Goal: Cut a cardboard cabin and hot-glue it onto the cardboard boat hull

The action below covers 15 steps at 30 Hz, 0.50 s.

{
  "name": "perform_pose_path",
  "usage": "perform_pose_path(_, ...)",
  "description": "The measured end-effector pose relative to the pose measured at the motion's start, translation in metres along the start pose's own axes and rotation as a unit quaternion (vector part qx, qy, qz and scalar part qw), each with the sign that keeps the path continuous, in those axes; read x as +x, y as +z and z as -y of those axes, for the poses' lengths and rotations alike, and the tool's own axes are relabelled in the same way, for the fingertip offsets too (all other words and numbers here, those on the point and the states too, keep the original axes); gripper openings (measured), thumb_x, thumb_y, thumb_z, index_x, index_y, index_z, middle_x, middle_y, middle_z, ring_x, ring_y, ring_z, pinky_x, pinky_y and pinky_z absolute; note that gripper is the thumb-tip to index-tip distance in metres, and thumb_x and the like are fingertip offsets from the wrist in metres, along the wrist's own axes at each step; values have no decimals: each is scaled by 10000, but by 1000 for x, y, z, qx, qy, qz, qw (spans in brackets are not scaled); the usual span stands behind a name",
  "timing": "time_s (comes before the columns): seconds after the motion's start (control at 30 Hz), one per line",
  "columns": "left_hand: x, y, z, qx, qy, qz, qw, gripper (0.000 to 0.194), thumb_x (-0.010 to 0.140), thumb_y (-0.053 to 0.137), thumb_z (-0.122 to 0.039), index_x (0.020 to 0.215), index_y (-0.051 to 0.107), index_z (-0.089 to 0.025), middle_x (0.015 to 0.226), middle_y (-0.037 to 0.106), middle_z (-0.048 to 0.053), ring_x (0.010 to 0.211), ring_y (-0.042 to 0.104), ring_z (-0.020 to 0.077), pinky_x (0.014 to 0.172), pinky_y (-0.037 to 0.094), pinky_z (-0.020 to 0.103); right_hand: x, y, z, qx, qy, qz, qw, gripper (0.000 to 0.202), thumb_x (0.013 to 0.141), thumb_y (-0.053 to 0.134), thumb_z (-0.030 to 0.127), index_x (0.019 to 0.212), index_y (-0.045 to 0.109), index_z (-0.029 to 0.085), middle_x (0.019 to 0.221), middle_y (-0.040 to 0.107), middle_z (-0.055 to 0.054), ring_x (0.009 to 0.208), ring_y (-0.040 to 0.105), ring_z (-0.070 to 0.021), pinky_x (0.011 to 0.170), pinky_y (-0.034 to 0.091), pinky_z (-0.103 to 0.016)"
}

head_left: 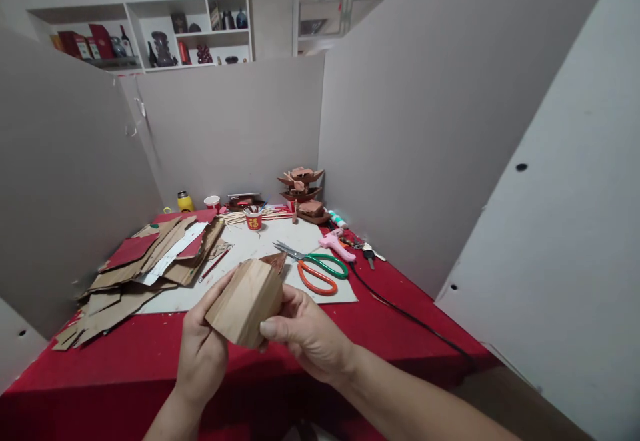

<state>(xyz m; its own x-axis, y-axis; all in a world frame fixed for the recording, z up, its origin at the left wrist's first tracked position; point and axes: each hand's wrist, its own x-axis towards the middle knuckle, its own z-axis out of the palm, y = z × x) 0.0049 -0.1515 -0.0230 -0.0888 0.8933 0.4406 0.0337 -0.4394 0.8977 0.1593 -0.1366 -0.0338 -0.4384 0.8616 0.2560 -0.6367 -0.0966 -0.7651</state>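
Observation:
A pale wooden block [245,301] with visible grain is held up, tilted, between both hands above the front of the table. My left hand [204,347] wraps its left side, with the fingers partly hidden behind it. On the right side, my right hand [313,334] grips the block, its thumb pressed on the lower right edge. A brown leaf-shaped piece [276,261] shows just behind the block; whether it touches the block I cannot tell. Scissors [305,261] with one green and one orange handle lie open on the white board [250,244] beyond my right hand.
Torn cardboard [150,254] is piled at the left of the red-covered table [400,321]. A pink glue gun [337,244] with a black cord, keys [369,254], a pencil [214,264], a cup of sticks [253,219] and brown model boats [301,187] lie farther back. Grey partitions [240,127] enclose the table.

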Motion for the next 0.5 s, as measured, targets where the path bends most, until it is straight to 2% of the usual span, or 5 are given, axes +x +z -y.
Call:
perform_pose_path(0.2,5,0,2,-22,12,14,1000,502,769,630,-149,1268,642,-203,1357,613,85,1278,528,307,1082,413,367,4,-14,-4,-15,2,6,1000,335,566,912,249,848,750,170,726,736,7,595,648,-105,532,551,-185)
perform_pose_path(0.37,11,0,3,-14,-4,18,1000,451,831,603,-188,1279,638,-222,1326,637,82,1244,561,301,1042,454,356,9,-26,-4,-13,28,31,999,319,583,904,237,859,762,163,751,747,-3,619,660,-111,543,555,-185)
perform_pose_path(0.5,14,7,0,-25,-24,-4,999,484,792,649,-205,1275,644,-226,1319,644,77,1244,559,294,1015,471,322,12,-34,-7,-19,31,35,999,314,611,891,238,889,758,174,777,752,0,661,668,-115,566,560,-182)
